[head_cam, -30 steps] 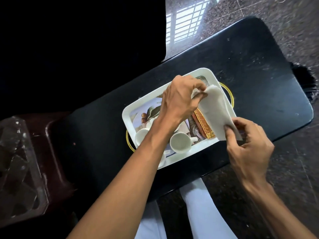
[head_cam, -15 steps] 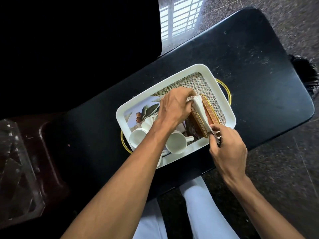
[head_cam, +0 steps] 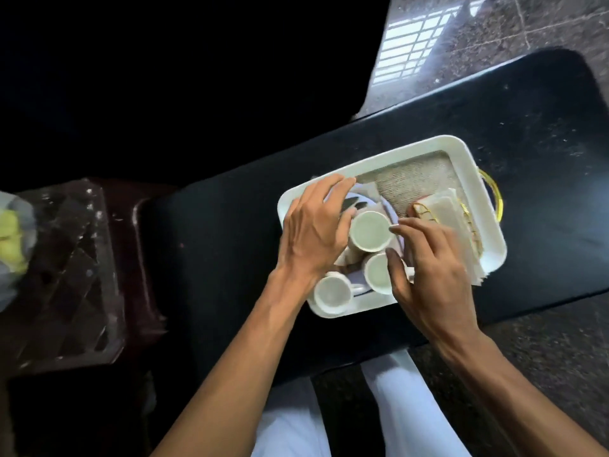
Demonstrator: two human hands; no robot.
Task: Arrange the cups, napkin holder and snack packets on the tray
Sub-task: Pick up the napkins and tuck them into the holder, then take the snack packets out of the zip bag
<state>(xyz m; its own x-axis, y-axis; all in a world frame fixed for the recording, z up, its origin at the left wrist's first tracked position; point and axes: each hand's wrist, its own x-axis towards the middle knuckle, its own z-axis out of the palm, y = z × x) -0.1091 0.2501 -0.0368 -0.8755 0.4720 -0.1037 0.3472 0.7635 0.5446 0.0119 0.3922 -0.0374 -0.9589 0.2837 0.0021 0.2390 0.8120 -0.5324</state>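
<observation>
Between our two sets of fingers sits the upper cup (head_cam: 370,230), our left hand (head_cam: 313,232) spread loosely beside it and gripping nothing, our right hand (head_cam: 431,258) curled at a second cup (head_cam: 379,272); whether it grips, we cannot tell. A third cup (head_cam: 332,293) stands nearer our wrist. Beyond our right fingertips the napkin holder (head_cam: 445,219) lies filled, likely parked aside for room. All rest on the white tray (head_cam: 425,145), on a black table (head_cam: 494,103) over speckled stone floor (head_cam: 543,21).
</observation>
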